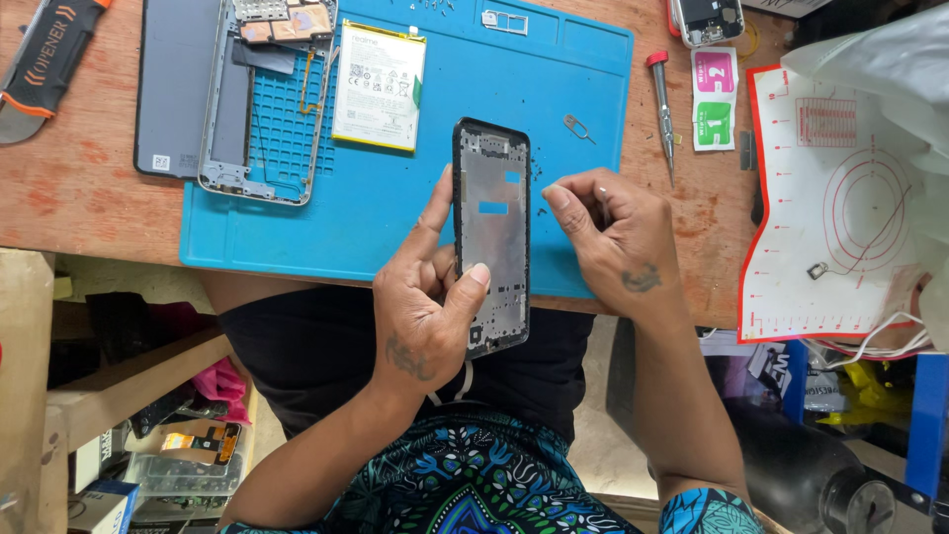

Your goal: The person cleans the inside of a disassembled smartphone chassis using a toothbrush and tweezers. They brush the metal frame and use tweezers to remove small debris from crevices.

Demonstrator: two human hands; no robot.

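Observation:
My left hand [425, 297] holds a phone screen frame [491, 213], a black-edged grey panel, upright over the near edge of the blue work mat [395, 213]. The thumb lies along its left side and a finger presses its lower face. My right hand [613, 232] hovers just right of the frame with the fingers curled in, the fingertips pinched together; whether something tiny is between them cannot be told.
On the mat lie a white phone battery [380, 87], a grey phone mid-frame [262, 99] and a SIM ejector pin [578, 127]. A grey back cover [173, 84], a red-handled screwdriver [662, 104], a white-red mat [840, 198] and a utility knife [44, 59] rest on the wooden table.

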